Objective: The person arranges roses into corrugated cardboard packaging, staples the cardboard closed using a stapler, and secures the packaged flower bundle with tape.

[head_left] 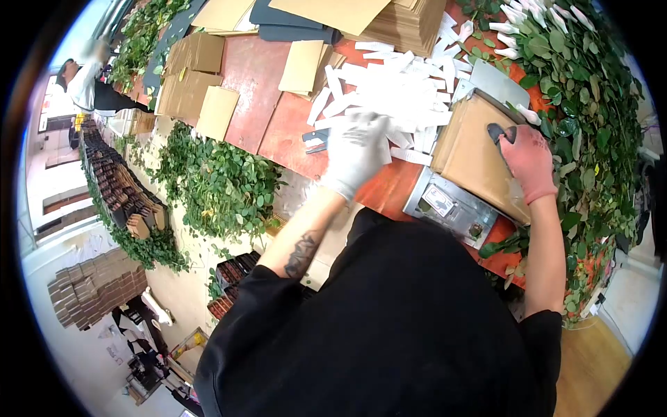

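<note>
My left hand [358, 149], in a white glove, is over the near edge of a heap of white paper slips [389, 83]. Its fingers curl downward, and what they hold, if anything, is hidden. A small dark item [315, 141] lies just left of it. My right hand [526, 161], in a pink glove with dark fingertips, grips the right side of a brown cardboard sheet [472, 149], thumb and finger bent on its surface. This cardboard lies in a grey metal frame [451, 206] with a label on its front.
Leafy stems with pale wrapped buds [556, 42] pile up at right. Cardboard stacks [191, 73] and brown sheets [302, 66] lie on the red table [250, 90]. More foliage [215, 181] hangs at left. Another person [90, 87] is far left, beyond a rack [121, 177].
</note>
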{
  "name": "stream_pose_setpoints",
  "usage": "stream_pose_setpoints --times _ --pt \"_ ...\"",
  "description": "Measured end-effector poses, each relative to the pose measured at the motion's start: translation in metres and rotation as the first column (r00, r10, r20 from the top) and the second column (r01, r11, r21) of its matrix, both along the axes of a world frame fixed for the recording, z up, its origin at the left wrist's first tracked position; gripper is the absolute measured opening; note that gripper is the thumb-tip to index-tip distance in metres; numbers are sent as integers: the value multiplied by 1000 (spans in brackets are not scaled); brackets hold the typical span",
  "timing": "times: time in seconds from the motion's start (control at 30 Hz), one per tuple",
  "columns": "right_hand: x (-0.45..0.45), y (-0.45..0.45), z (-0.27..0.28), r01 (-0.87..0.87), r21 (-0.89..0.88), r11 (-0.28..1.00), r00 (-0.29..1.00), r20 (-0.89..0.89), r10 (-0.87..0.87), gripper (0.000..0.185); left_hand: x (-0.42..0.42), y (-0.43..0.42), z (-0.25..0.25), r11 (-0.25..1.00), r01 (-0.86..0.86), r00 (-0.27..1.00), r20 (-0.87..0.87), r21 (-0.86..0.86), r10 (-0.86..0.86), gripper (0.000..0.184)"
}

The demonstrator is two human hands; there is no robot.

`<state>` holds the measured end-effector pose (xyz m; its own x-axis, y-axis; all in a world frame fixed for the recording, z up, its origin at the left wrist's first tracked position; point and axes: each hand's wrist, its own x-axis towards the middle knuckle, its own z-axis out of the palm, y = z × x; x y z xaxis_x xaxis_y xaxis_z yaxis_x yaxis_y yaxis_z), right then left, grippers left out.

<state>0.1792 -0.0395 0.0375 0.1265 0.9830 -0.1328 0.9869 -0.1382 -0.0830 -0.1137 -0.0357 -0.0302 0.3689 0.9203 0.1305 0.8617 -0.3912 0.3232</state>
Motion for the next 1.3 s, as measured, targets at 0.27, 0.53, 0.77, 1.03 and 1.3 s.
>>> stream_pose_setpoints --times 0.27,0.53,0.77,1.03,1.3 --pt "1 -7 -7 -47 91 995 999 12 47 32 -23 3 -28 983 109 907 -389 -149 -159 76" --pt "-7 -10 7 -101 84 991 995 4 101 36 -84 -43 -10 951 308 854 -450 34 -261 47" --pt "0 -18 -17 -235 303 924 958 230 169 51 -57 -44 -43 778 -609 785 -257 -151 565 101" --pt "-1 -12 -22 -138 430 892 990 26 140 41 -99 -54 -17 671 -383 562 417 -635 715 62" --pt "3 -13 -31 -175 511 841 979 0 204 41 31 -27 108 922 27 961 263 -387 82 62"
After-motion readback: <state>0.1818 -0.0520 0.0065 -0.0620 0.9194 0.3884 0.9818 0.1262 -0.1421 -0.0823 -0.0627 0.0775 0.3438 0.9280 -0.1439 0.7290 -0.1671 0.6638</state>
